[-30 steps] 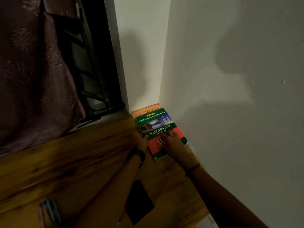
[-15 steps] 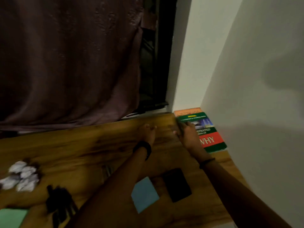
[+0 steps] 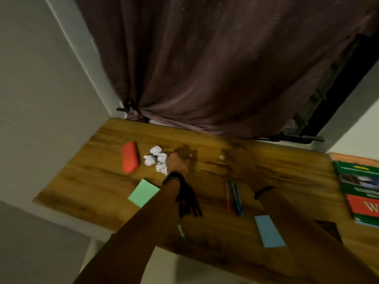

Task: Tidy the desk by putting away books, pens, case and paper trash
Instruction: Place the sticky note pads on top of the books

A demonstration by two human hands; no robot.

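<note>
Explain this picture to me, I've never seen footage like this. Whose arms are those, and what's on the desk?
No machine here: a person wears a camera on the head, looking down at their own arms. The left hand is beside crumpled paper balls; the right hand is blurred; both seem empty. On the wooden desk lie a red case, black pens, coloured pens, a green note pad, a blue note pad and stacked books at the right edge.
</note>
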